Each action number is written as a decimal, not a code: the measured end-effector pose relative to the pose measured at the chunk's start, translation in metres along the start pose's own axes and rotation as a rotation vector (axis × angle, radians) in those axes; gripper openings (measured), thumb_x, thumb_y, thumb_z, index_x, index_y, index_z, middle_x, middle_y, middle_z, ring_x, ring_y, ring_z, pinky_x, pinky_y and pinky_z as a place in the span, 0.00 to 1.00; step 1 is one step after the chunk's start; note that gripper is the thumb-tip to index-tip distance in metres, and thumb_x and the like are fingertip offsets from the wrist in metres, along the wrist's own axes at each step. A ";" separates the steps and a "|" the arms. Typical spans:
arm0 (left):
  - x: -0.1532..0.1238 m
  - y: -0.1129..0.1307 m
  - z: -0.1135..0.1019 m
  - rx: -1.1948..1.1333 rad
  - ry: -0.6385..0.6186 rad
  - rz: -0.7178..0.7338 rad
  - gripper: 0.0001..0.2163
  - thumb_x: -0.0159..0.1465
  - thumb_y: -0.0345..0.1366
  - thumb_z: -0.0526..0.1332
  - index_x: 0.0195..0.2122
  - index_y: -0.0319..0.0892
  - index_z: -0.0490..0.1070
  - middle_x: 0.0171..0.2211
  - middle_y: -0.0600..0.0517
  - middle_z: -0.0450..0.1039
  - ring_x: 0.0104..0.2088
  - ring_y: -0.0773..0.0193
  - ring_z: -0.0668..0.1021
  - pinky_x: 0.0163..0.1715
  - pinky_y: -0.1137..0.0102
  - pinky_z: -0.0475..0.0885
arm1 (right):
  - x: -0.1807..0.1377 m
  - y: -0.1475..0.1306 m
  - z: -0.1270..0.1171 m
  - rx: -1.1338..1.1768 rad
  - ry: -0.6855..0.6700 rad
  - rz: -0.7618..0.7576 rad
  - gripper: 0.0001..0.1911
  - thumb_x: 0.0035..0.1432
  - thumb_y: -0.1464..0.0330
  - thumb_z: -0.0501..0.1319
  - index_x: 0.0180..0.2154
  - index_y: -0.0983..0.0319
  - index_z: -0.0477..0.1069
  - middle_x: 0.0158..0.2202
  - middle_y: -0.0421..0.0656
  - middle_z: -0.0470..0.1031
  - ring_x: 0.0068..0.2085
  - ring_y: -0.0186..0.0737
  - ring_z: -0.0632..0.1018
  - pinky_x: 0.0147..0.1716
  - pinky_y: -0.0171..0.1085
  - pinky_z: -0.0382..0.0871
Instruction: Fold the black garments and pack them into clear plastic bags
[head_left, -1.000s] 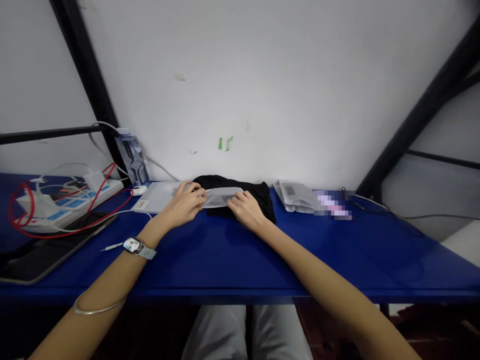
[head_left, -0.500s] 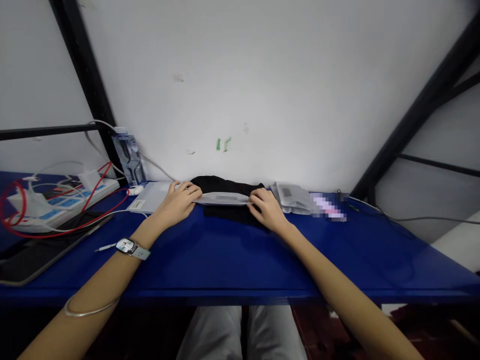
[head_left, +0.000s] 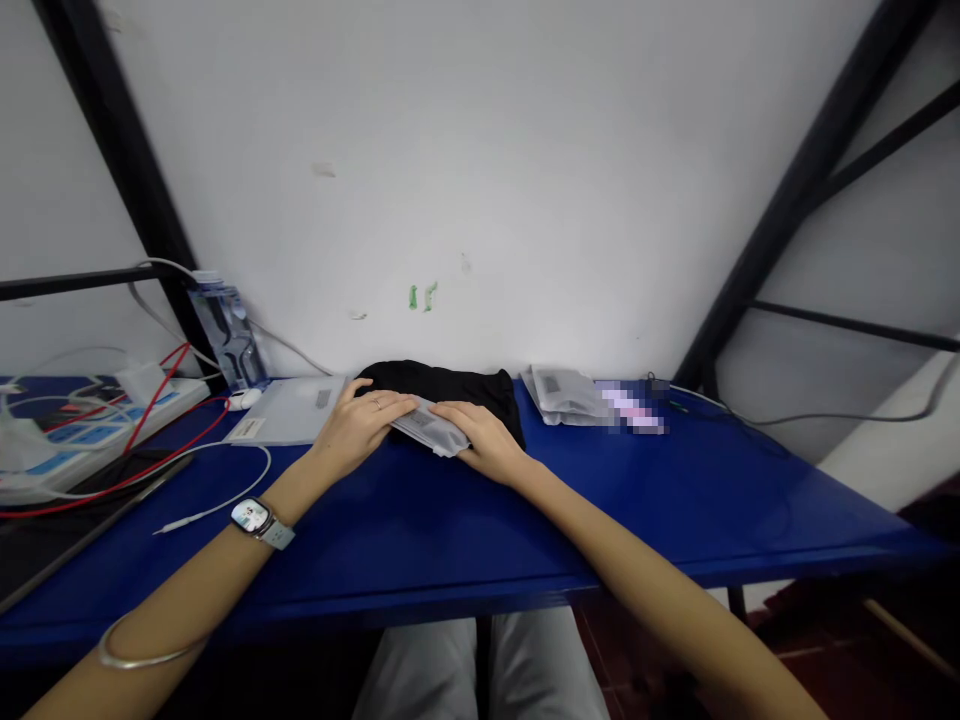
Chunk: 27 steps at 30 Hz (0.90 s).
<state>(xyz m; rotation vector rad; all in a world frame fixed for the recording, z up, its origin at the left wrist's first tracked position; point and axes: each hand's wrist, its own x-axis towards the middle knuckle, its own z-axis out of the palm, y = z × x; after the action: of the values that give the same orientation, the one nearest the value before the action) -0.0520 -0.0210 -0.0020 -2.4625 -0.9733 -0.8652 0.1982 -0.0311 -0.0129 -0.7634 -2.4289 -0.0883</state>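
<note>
A frosted translucent plastic bag (head_left: 435, 432), folded into a flat packet with a dark printed patch, lies tilted between my hands. My left hand (head_left: 361, 428), with a ring on one finger, presses its fingers over the packet's left end; its thumb is hidden. From the other side, my right hand (head_left: 487, 440) grips the right end, fingers on top and thumb beneath. Black folded cloth (head_left: 442, 382) lies directly behind and partly under the packet. Beside my left hand is a flat frosted bag (head_left: 289, 412) with a white label.
More folded frosted bags (head_left: 566, 395) lie at the right, near a blurred pink-and-white item (head_left: 634, 408). At the left stand a clear bottle (head_left: 229, 335) and a power strip (head_left: 97, 430) with red and white cables. A dark tablet (head_left: 82, 515) lies near the blue desk's (head_left: 450, 540) left edge.
The long flat strip of frosted bag has become a shorter, tilted packet. My right hand has moved left, closer to my left hand. The view has shifted to the right.
</note>
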 end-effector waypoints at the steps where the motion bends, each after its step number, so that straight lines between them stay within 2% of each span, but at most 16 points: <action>1: 0.001 0.002 0.000 -0.006 0.009 0.005 0.19 0.66 0.28 0.49 0.54 0.51 0.70 0.50 0.51 0.76 0.50 0.59 0.77 0.58 0.54 0.56 | 0.000 0.000 -0.001 0.006 0.012 0.002 0.25 0.61 0.72 0.53 0.61 0.61 0.59 0.59 0.50 0.67 0.57 0.43 0.69 0.54 0.44 0.65; 4: 0.004 0.007 -0.001 -0.001 0.036 -0.020 0.19 0.68 0.31 0.50 0.58 0.51 0.65 0.56 0.49 0.71 0.55 0.58 0.73 0.58 0.55 0.56 | 0.000 0.006 -0.018 -0.063 0.069 0.031 0.29 0.58 0.79 0.48 0.60 0.60 0.62 0.58 0.47 0.68 0.58 0.40 0.69 0.55 0.42 0.65; 7: 0.005 0.007 -0.003 0.027 0.095 -0.120 0.18 0.68 0.37 0.52 0.59 0.48 0.62 0.58 0.47 0.69 0.57 0.56 0.71 0.57 0.56 0.57 | -0.010 0.031 -0.051 -0.273 0.174 0.150 0.34 0.52 0.83 0.48 0.59 0.59 0.65 0.58 0.46 0.69 0.58 0.42 0.68 0.55 0.43 0.64; 9: 0.005 0.003 -0.003 0.034 0.126 -0.199 0.16 0.69 0.39 0.52 0.57 0.46 0.64 0.55 0.46 0.72 0.55 0.55 0.72 0.55 0.58 0.58 | -0.024 0.057 -0.073 -0.477 0.304 0.343 0.34 0.51 0.83 0.49 0.59 0.60 0.65 0.57 0.48 0.69 0.57 0.46 0.68 0.54 0.46 0.64; 11: 0.005 -0.002 -0.003 0.028 0.126 -0.268 0.15 0.69 0.38 0.51 0.54 0.44 0.66 0.52 0.46 0.73 0.53 0.55 0.73 0.54 0.58 0.59 | -0.043 0.085 -0.090 -0.640 0.348 0.548 0.33 0.52 0.81 0.50 0.60 0.60 0.63 0.57 0.51 0.68 0.57 0.51 0.68 0.52 0.49 0.64; 12: 0.005 -0.004 -0.003 0.023 0.116 -0.296 0.15 0.68 0.38 0.51 0.53 0.44 0.66 0.51 0.46 0.73 0.53 0.54 0.73 0.53 0.57 0.60 | -0.053 0.097 -0.095 -0.680 0.299 0.626 0.33 0.53 0.80 0.50 0.61 0.60 0.62 0.57 0.51 0.68 0.57 0.52 0.68 0.51 0.50 0.64; 14: 0.006 -0.007 -0.002 0.009 0.076 -0.340 0.14 0.67 0.38 0.51 0.51 0.44 0.67 0.50 0.47 0.73 0.53 0.53 0.72 0.53 0.57 0.60 | -0.072 0.117 -0.099 -0.661 0.056 0.699 0.32 0.54 0.78 0.51 0.60 0.58 0.62 0.57 0.51 0.69 0.56 0.52 0.69 0.52 0.51 0.64; 16: 0.006 -0.009 -0.001 -0.004 0.013 -0.375 0.12 0.67 0.37 0.51 0.48 0.44 0.69 0.50 0.47 0.73 0.53 0.53 0.71 0.52 0.56 0.60 | -0.086 0.129 -0.100 -0.574 -0.145 0.745 0.31 0.56 0.75 0.52 0.62 0.57 0.60 0.61 0.50 0.64 0.59 0.51 0.67 0.54 0.50 0.63; 19: 0.004 -0.010 0.002 -0.024 -0.104 -0.419 0.10 0.66 0.37 0.52 0.44 0.45 0.71 0.50 0.48 0.73 0.53 0.53 0.70 0.52 0.54 0.59 | -0.091 0.134 -0.100 -0.482 -0.265 0.814 0.32 0.59 0.67 0.53 0.65 0.57 0.54 0.66 0.50 0.55 0.65 0.52 0.58 0.58 0.54 0.58; 22: 0.000 -0.015 0.010 -0.041 -0.233 -0.470 0.10 0.65 0.36 0.53 0.43 0.45 0.72 0.52 0.47 0.72 0.54 0.51 0.69 0.53 0.51 0.58 | -0.078 0.121 -0.099 -0.487 -0.227 0.761 0.36 0.58 0.65 0.57 0.66 0.57 0.51 0.68 0.51 0.50 0.68 0.57 0.51 0.61 0.62 0.47; 24: -0.002 -0.019 0.017 -0.040 -0.303 -0.488 0.12 0.64 0.35 0.53 0.45 0.45 0.72 0.54 0.46 0.71 0.56 0.50 0.69 0.53 0.50 0.59 | -0.063 0.104 -0.094 -0.461 -0.140 0.611 0.36 0.57 0.65 0.58 0.65 0.57 0.52 0.68 0.50 0.49 0.68 0.57 0.49 0.63 0.61 0.45; 26: -0.003 -0.024 0.023 -0.016 -0.339 -0.493 0.15 0.64 0.32 0.52 0.49 0.45 0.72 0.56 0.46 0.69 0.57 0.50 0.68 0.52 0.51 0.60 | -0.047 0.083 -0.083 -0.349 -0.091 0.423 0.31 0.59 0.65 0.58 0.63 0.57 0.57 0.67 0.49 0.53 0.67 0.54 0.53 0.63 0.55 0.50; 27: -0.003 -0.026 0.026 0.006 -0.345 -0.498 0.16 0.64 0.30 0.51 0.50 0.44 0.71 0.56 0.45 0.69 0.57 0.50 0.69 0.52 0.51 0.60 | -0.040 0.073 -0.076 -0.265 -0.098 0.337 0.28 0.60 0.64 0.58 0.61 0.57 0.60 0.65 0.49 0.58 0.65 0.51 0.58 0.62 0.51 0.54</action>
<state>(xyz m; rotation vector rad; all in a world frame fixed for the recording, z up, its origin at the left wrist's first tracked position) -0.0614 0.0096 -0.0206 -2.4460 -1.7568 -0.5716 0.3032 -0.0071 0.0197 -1.3130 -2.3687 -0.2479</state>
